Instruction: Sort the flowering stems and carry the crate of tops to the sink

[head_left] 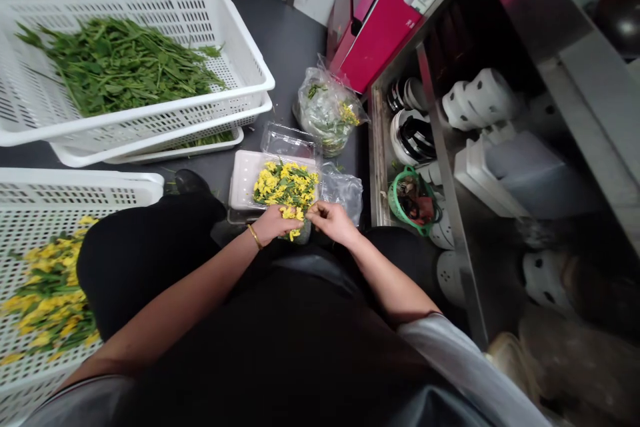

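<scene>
My left hand (274,222) is closed around a small bunch of yellow-flowered greens (292,215), whose blossoms show at the fingertips. Right beside it, my right hand (332,221) has thumb and fingers pinched together at the edge of the bunch. What sits in that pinch is too small to make out. Just beyond both hands, a pile of yellow flower heads with green leaves (285,181) lies on a white perforated tray (243,177). A clear plastic box (287,140) stands behind the pile.
Clear plastic bags (323,110) with green scraps lie past the tray. At left stand a white crate (240,33) of leafy greens (130,67) and another crate (125,180) of yellow-flowered stems (50,300). On the right, a metal shelf (450,213) holds a green basket (397,197).
</scene>
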`<state>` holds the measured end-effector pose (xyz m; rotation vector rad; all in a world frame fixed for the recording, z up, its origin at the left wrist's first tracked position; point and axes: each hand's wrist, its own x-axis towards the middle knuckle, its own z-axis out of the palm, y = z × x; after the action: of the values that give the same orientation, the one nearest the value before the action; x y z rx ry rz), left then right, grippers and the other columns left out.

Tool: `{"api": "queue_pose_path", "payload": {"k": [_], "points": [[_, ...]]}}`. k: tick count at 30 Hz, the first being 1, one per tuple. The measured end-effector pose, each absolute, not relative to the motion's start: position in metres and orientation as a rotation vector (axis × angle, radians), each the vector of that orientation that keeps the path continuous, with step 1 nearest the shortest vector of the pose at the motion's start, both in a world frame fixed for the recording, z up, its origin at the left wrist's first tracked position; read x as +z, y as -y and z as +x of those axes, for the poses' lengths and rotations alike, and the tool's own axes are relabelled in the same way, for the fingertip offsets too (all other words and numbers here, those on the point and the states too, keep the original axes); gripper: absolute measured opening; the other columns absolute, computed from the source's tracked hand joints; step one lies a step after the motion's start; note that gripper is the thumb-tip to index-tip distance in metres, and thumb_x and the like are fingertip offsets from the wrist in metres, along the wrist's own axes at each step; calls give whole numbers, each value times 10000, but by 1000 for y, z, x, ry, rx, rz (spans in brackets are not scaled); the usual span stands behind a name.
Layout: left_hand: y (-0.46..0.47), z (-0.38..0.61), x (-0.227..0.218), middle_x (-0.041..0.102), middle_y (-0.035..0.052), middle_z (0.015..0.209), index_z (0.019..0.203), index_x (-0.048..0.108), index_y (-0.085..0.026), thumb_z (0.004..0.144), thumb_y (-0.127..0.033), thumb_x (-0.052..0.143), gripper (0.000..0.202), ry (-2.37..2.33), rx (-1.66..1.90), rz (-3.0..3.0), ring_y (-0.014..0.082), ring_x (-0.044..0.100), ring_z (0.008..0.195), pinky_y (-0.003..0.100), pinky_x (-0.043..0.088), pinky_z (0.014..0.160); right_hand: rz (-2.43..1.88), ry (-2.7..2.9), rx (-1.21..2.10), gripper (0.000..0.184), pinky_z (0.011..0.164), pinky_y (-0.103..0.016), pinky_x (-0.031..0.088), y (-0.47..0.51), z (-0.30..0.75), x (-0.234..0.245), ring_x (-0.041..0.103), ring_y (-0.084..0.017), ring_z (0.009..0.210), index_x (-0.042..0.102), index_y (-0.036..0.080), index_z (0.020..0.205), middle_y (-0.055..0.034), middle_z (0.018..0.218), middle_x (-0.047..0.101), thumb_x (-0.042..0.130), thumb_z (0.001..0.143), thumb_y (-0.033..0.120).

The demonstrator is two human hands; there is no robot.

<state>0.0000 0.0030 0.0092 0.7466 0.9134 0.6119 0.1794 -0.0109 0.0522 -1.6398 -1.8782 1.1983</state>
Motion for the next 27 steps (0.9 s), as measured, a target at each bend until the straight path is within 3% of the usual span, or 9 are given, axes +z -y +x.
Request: {"api": "queue_pose_path", "payload": {"k": [4,6,12,16,21,27], "points": [[2,5,12,551,9,580,666,583,-111,511,-200,751,245,-901,628,519,89,483,489,171,188,362,-1672,2292,697,176,668,-266,438,16,170,53,577,-172,745,559,157,804,-92,835,617,464,887,279],[6,9,11,547,1,593,698,577,-121,518,-222,745,267,-865,658,399,88,481,490,169,180,361,-1717,2325,554,176,682,-283,439,18,163,48,574,-190,772,552,150,836,-118,870,613,433,897,264],[0,8,7,322,-79,397,504,384,-167,548,-227,717,341,-896,730,545,34,276,366,191,154,366,-1594,1989,997,152,669,-250,453,11,163,40,561,-133,677,543,171,883,-24,762,599,441,902,282],[-9,2,8,320,-81,402,507,389,-167,536,-209,701,316,-876,584,639,24,246,366,194,128,372,-1359,2089,1096,136,726,-262,452,6,179,47,568,-140,761,575,174,920,-38,817,606,491,877,271],[-9,4,8,344,-84,427,532,425,-160,500,-180,683,261,-871,386,746,21,247,376,193,151,375,-1384,2030,1404,116,603,-222,430,5,191,49,521,-102,589,564,170,892,15,677,569,528,852,273],[-2,11,4,342,-77,419,525,403,-176,564,-212,604,207,-868,352,825,46,256,388,215,173,386,-1287,2253,1186,29,611,-217,389,7,194,54,486,-100,630,533,173,740,1,708,529,510,753,161]]}}
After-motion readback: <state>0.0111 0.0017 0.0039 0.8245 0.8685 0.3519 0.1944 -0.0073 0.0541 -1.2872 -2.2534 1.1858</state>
